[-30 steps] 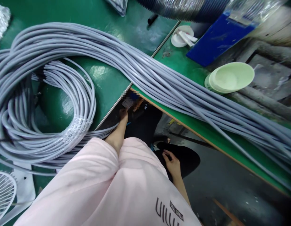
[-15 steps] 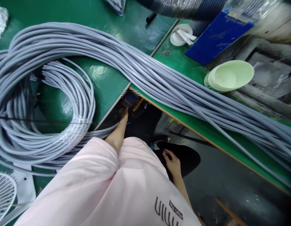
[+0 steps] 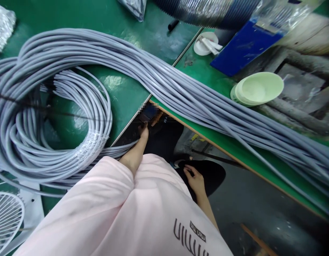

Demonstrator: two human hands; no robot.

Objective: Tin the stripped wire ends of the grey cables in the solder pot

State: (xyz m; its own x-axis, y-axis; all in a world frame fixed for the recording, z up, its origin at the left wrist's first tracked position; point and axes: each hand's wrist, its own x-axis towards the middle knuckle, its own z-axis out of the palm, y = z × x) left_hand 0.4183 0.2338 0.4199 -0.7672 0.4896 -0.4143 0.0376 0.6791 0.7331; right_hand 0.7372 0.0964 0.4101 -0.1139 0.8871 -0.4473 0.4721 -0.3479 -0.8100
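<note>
My left hand (image 3: 144, 131) reaches down beside the table edge, its fingers closed on a dark, flat, rectangular phone (image 3: 147, 114) that is partly blurred out. Over the dark trousers, my right hand (image 3: 195, 179) hangs with loosely bent fingers apart and nothing visible in it. A large coil of grey cable (image 3: 99, 110) lies on the green table to the left, wrapped in part with clear film. From it a long bundle of grey cables (image 3: 185, 90) stretches across to the right. Neither hand touches the bundle; some strands pass close to my left forearm.
A pale green cup (image 3: 260, 89) stands behind the cables at the right. Near it are a blue box (image 3: 244, 48) and a small white dish (image 3: 205, 43) with white pieces. A white fan guard (image 3: 7, 220) is at lower left. A black corrugated hose (image 3: 207, 12) lies at the back.
The view has shifted slightly, so the table things appear a little lower. My left hand still holds the phone, and my right hand stays over the leg.
</note>
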